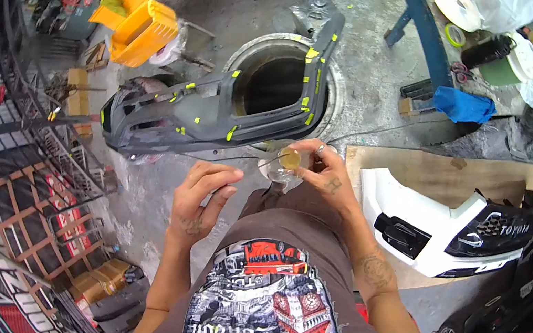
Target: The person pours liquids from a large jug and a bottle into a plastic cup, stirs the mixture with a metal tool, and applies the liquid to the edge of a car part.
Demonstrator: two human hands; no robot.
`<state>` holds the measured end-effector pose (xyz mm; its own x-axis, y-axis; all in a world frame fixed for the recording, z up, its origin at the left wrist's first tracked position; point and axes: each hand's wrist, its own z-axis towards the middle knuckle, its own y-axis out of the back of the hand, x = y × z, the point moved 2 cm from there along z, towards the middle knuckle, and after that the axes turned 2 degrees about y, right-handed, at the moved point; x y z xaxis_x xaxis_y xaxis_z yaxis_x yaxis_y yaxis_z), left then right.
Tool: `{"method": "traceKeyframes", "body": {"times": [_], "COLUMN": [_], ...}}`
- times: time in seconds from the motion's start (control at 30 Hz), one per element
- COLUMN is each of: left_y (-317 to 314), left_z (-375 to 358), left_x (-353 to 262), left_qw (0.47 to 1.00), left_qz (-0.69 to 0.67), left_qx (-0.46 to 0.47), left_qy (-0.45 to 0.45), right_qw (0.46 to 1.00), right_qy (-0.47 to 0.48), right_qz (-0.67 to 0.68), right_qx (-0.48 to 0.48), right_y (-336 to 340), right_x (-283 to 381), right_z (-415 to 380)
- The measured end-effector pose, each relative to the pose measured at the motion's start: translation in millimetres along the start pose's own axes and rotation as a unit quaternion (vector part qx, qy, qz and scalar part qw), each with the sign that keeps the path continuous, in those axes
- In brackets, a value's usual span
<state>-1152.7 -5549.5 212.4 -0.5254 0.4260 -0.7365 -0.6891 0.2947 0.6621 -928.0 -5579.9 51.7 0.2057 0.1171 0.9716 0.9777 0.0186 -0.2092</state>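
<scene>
My right hand (326, 175) holds a small round roll of tape (289, 159), yellowish at its centre, with clear film or a clear cup-like shape around its left side. To its left is my left hand (206, 192), its thumb and fingertips close to each other; whether something thin lies between them is too small to tell. Beyond my hands stretches a dark grey bumper (219, 114) with bits of yellow-green tape stuck along it. It lies over a round concrete ring (251, 45) with a dark opening.
On the right, a white bumper (407, 203) lies on cardboard (379, 158). At the upper left stands a yellow bucket (145, 32). A blue metal leg (432, 43) and a bench with bags are at the upper right. A metal rack (38, 221) is at lower left.
</scene>
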Motion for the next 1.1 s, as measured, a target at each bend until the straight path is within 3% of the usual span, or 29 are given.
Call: {"method": "traceKeyframes", "body": {"times": [0.13, 0.37, 0.43, 0.53, 0.6, 0.7, 0.8, 0.93, 1.0, 1.1], "left_y": [7.6, 9.2, 5.8, -4.1, -7.6, -12.5, -12.3, -14.5, -13.9, -11.6], "left_z": [-10.3, -17.1, -18.4, -20.6, -25.4, -31.3, -32.8, -32.9, -31.1, -31.4], "left_x": [-2.2, -3.6, -0.8, 7.8, 16.3, 21.4, 25.2, 25.2, 30.0, 23.2], "left_qw": [0.999, 0.995, 0.994, 0.997, 0.98, 0.967, 0.955, 0.95, 0.976, 0.956], "left_qz": [0.0, 0.018, 0.03, -0.02, -0.044, -0.142, -0.148, -0.189, -0.12, -0.17], "left_qx": [-0.043, -0.096, -0.106, -0.068, -0.153, -0.127, -0.145, -0.147, -0.109, -0.149], "left_qy": [0.026, 0.014, 0.013, 0.031, 0.117, 0.172, 0.213, 0.199, 0.148, 0.186], "right_qw": [0.998, 0.998, 0.994, 0.994, 0.994, 0.994, 0.995, 0.994, 0.994, 0.993], "right_qy": [-0.042, 0.004, -0.047, -0.025, -0.009, 0.0, -0.008, 0.003, 0.015, 0.016], "right_qz": [0.044, 0.005, -0.019, -0.073, -0.082, -0.089, -0.09, -0.1, -0.105, -0.108], "right_qx": [0.023, 0.063, 0.092, 0.084, 0.074, 0.059, 0.049, 0.034, 0.032, 0.038], "right_y": [-10.9, -12.7, -11.2, -15.5, -15.8, -16.5, -16.0, -17.9, -17.5, -17.2], "right_x": [9.0, 11.1, 11.8, 23.6, 25.5, 26.2, 27.0, 38.4, 35.4, 36.8], "right_z": [10.5, 22.2, 21.5, 19.3, 16.4, 12.4, 8.2, 4.3, 3.7, 5.5]}}
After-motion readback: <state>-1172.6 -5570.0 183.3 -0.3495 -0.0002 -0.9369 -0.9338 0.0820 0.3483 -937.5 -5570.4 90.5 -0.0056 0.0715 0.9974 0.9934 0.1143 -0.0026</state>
